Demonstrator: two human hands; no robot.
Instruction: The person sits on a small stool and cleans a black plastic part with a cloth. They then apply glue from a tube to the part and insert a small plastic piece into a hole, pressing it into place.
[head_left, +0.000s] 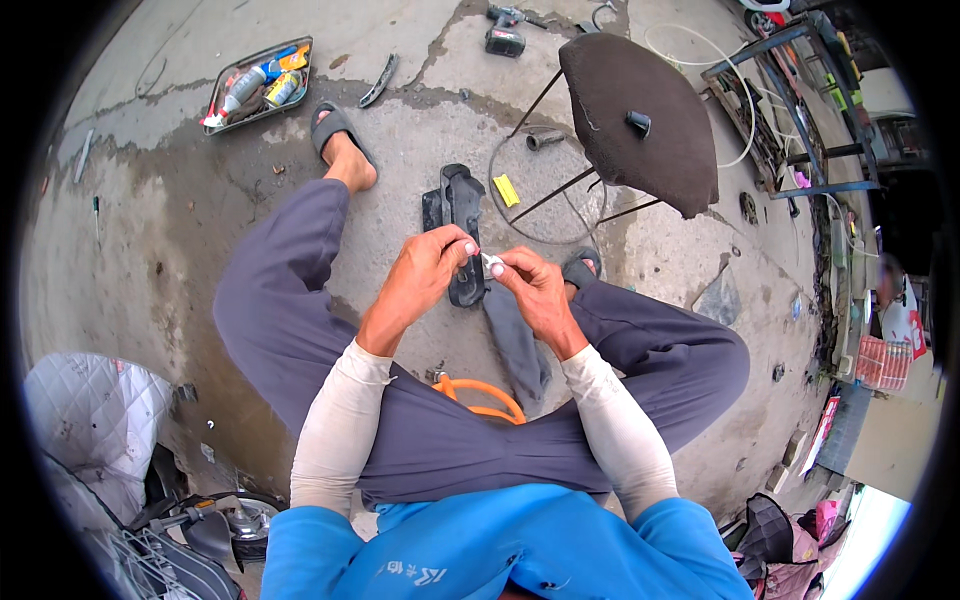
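My left hand [422, 275] and my right hand [538, 292] meet in front of me, thumbs and fingertips pinched. Between the right thumb and fingers is a small whitish piece [490, 260], too small to name. A speck of red shows at the left fingertips; what they pinch is mostly hidden. Just beyond and below the hands, a long black moulded trough-like part [463, 205] lies on the concrete. Nearer my lap are a dark grey strip of cloth or rubber [512, 345] and a loop of orange hose [480, 386].
A brown-topped stool [640, 110] stands ahead right, a small black cup-shaped piece [638, 122] on it. A yellow packet [506, 191] lies near its legs. Ahead left is a tray [232, 78] of bottles and tubes; a cordless drill [505, 38] lies farther off. A metal frame [780, 110] stands right.
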